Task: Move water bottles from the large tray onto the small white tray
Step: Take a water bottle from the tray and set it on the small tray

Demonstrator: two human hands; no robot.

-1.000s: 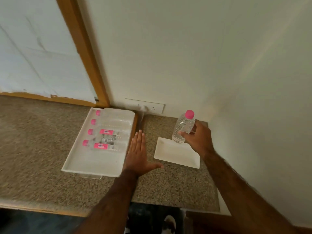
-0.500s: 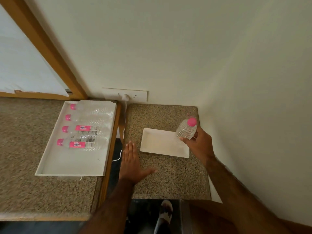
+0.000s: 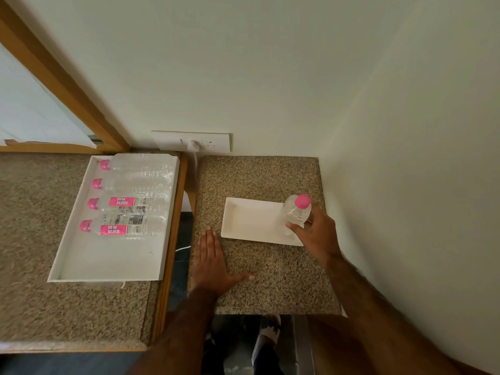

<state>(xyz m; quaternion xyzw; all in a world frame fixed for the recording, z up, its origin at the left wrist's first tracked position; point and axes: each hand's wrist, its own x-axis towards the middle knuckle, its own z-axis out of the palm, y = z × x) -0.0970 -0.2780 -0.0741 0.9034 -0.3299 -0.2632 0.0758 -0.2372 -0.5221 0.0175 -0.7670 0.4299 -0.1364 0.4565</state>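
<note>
My right hand [image 3: 316,234] grips a clear water bottle [image 3: 296,213] with a pink cap, held upright over the right end of the small white tray [image 3: 249,220]. Whether the bottle's base touches the tray is hidden by my fingers. The small tray lies on a speckled stone side counter [image 3: 259,280]. My left hand [image 3: 212,263] rests flat on that counter, fingers apart, just left of the small tray. On the left counter, the large white tray [image 3: 108,263] holds several pink-capped bottles [image 3: 124,226] lying on their sides, caps to the left.
A gap with a wooden edge [image 3: 173,239] separates the two counters. A wall socket plate [image 3: 192,140] with a plugged cable sits behind the gap. Walls close in behind and to the right. A foot in a sandal [image 3: 266,339] shows on the floor below.
My right hand has lowered the bottle down to the right end of the small tray. My left hand stayed flat on the counter. The view has shifted right.
</note>
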